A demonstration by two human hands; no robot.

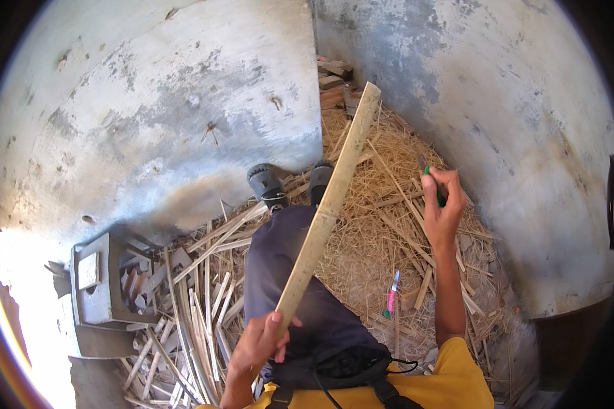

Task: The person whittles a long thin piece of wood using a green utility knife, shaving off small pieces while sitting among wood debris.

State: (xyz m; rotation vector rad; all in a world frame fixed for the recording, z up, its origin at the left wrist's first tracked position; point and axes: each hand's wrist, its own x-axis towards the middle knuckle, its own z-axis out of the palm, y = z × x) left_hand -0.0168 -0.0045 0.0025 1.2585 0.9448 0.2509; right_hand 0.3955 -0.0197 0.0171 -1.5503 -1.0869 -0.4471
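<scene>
My left hand [256, 344] is wrapped round the lower end of a long split bamboo slat [329, 208], which slants up and away to the right across my legs. Off to the right, my right hand [447, 211] grips a small knife [427, 170] by its green handle. Its dark blade points away from me and stands apart from the slat, above the shavings. A second knife [393, 293], with a pink handle and a pale blade, lies on the floor between my leg and right forearm.
Thin bamboo shavings [361, 238] cover the floor ahead and right. Several split strips [208, 307] lie in a heap at left beside a grey box-like metal thing [95, 286]. Stained walls [184, 88] meet at a corner, with wood blocks [332, 82] there. My shoes [266, 183] are near the wall.
</scene>
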